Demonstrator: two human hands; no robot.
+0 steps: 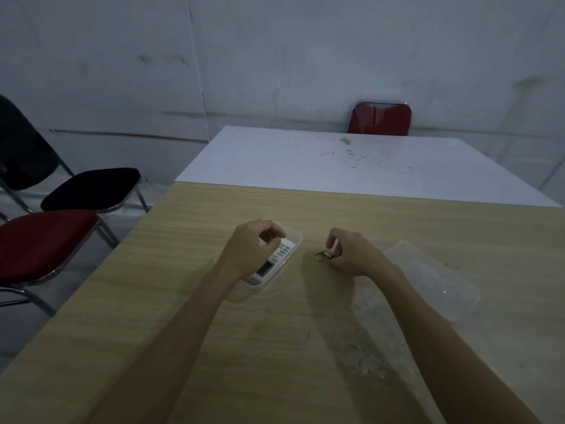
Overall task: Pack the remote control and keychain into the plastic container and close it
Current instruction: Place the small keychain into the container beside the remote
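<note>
On the light wood-grain desk (275,347), a clear rectangular plastic container (295,240) sits left of centre with a white remote control (275,260) lying inside it, buttons and small screen facing up. The left hand (253,246) is over the near part of the container, fingers curled loosely above the remote control; whether they touch it cannot be told. Just right of the container, the right hand (345,255) is nearly shut, its fingertips pinching a small metal keychain (324,255) whose ring lies on the desk toward the container. The clear plastic lid (434,276) lies flat on the desk to the right of that hand, apart from the container.
</note>
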